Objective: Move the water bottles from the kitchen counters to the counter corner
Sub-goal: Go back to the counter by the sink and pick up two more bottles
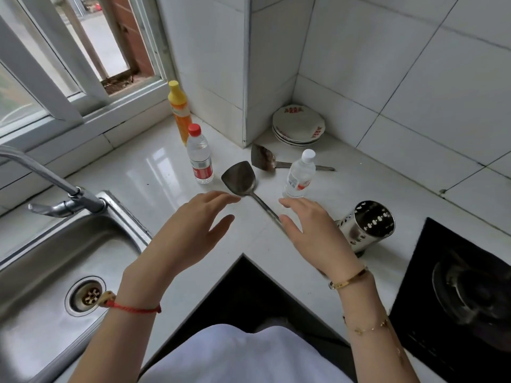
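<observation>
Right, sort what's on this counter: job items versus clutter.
Job: red-capped bottle, white-capped bottle, both upright; left hand and right hand, open and empty.

Clutter: yellow bottle, spatula, second spatula, plates, holder, sink.

White glossy worktop (154,172) wrapping an inner corner, streaked with daylight reflections. Large white wall tiles (387,64) with dark grout behind, and a tiled column (221,64) jutting out at the corner. Sliding window (55,78) with pale frames at upper left, bright outside. Stainless sink (41,272) with chrome tap (55,186) at left; black gas hob (456,299) set in at right. Dark floor (243,294) below the worktop's edge.
</observation>
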